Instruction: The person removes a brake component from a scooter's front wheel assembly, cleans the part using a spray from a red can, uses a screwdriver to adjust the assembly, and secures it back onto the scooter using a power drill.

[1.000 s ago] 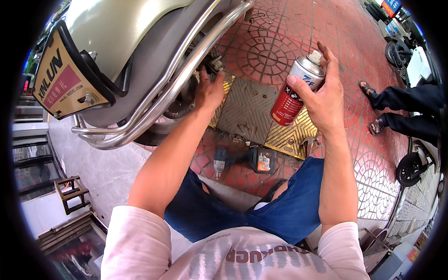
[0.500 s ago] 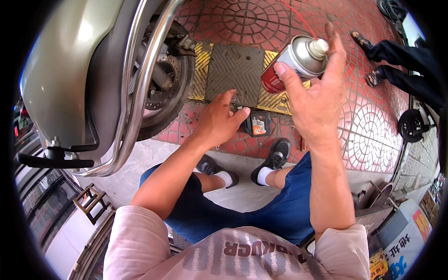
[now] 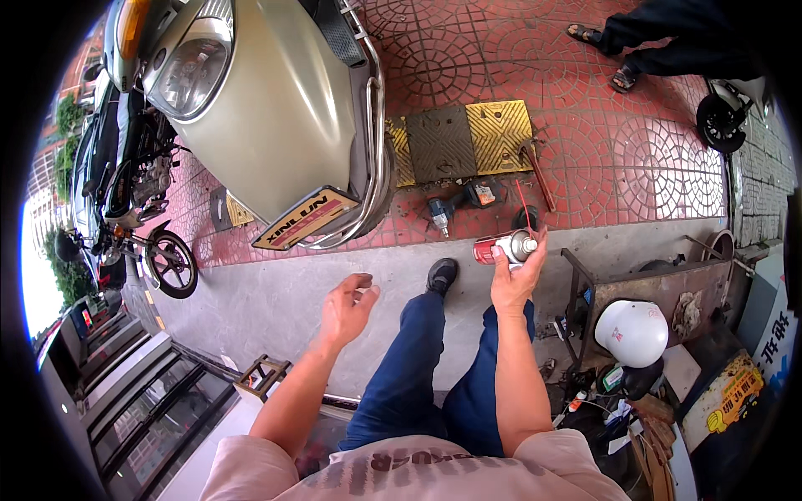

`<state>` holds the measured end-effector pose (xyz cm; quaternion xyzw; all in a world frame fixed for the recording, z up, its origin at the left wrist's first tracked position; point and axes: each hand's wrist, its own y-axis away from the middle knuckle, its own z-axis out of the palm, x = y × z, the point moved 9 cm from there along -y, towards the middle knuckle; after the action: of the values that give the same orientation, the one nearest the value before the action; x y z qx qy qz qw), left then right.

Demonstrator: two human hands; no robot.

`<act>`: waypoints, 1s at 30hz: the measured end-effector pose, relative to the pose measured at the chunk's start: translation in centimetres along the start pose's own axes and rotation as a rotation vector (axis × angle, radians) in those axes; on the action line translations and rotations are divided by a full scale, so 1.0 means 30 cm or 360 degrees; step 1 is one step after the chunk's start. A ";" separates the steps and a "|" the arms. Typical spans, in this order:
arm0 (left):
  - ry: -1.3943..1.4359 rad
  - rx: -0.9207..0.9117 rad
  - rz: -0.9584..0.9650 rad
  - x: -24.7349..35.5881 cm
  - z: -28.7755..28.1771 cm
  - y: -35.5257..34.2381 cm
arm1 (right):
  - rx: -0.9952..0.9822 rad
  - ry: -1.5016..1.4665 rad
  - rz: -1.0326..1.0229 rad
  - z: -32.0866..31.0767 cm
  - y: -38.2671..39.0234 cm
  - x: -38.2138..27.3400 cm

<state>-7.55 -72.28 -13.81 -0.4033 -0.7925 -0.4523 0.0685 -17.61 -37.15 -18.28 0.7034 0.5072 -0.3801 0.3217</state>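
- While the right hand [image 3: 511, 280] is raised in front of the person, its grip is closed around a red and silver spray can [image 3: 504, 248], fingers wrapped about the body of the can, which lies tilted nearly on its side with the nozzle end toward the hand.
- A thin red straw [image 3: 524, 206] sticks up from the can's nozzle.
- The left hand [image 3: 347, 306] hangs in the air with nothing in it, fingers loosely curled and half spread, well apart from the can.
- Below the hands are the person's blue trouser legs [image 3: 409, 376] and a dark shoe [image 3: 441, 274] on the grey concrete floor [image 3: 276, 292].
- Just beyond the can, at the edge where the concrete meets the red patterned paving [image 3: 601, 159], lies a cordless drill [image 3: 455, 203].
- A long-handled tool [image 3: 537, 173] lies beside the yellow and dark ramp plates [image 3: 468, 138].
- A beige scooter [image 3: 267, 117] with a chrome guard bar stands at the far left of the paving.
- Another person's feet in sandals [image 3: 622, 79] stand at the far edge.
- A white helmet [image 3: 632, 331] rests on a metal stand at the right.
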 end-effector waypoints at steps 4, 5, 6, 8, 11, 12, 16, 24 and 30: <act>0.0278 -0.0060 -0.1082 -0.658 -0.128 0.304 | 0.0088 -0.0010 0.0230 -0.443 0.288 -0.111; 0.0075 -0.0206 -0.1422 -0.814 -0.154 0.411 | 0.0152 0.0035 0.0331 -0.573 0.374 -0.113; -0.0132 -0.0346 -0.1771 -0.924 -0.190 0.537 | 0.0217 0.0155 0.0439 -0.705 0.473 -0.093; -0.0648 -0.0606 -0.1840 -0.979 -0.279 0.662 | 0.0390 0.0301 0.0646 -0.970 0.717 0.023; -0.0674 -0.0576 -0.1264 -1.007 -0.282 0.532 | 0.0791 0.0565 0.1170 -1.356 1.225 0.292; -0.0483 -0.0516 -0.1167 -0.904 -0.253 0.507 | 0.0964 0.0576 0.1499 -1.452 1.439 0.371; -0.0032 -0.0403 -0.0538 -0.268 -0.083 0.404 | 0.1464 0.0133 0.2163 -1.583 2.252 0.566; -0.0130 -0.0599 0.0064 0.112 0.505 0.710 | 0.1752 -0.0049 0.2650 -1.331 3.354 0.559; -0.0904 -0.0694 -0.0065 -0.045 1.054 1.053 | 0.2278 -0.0214 0.3037 -1.216 3.982 0.449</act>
<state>23.61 -40.25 -11.92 -0.5020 -0.6728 -0.4818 -0.2513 107.09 -33.51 -3.49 0.7946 -0.5647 -0.2201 0.0353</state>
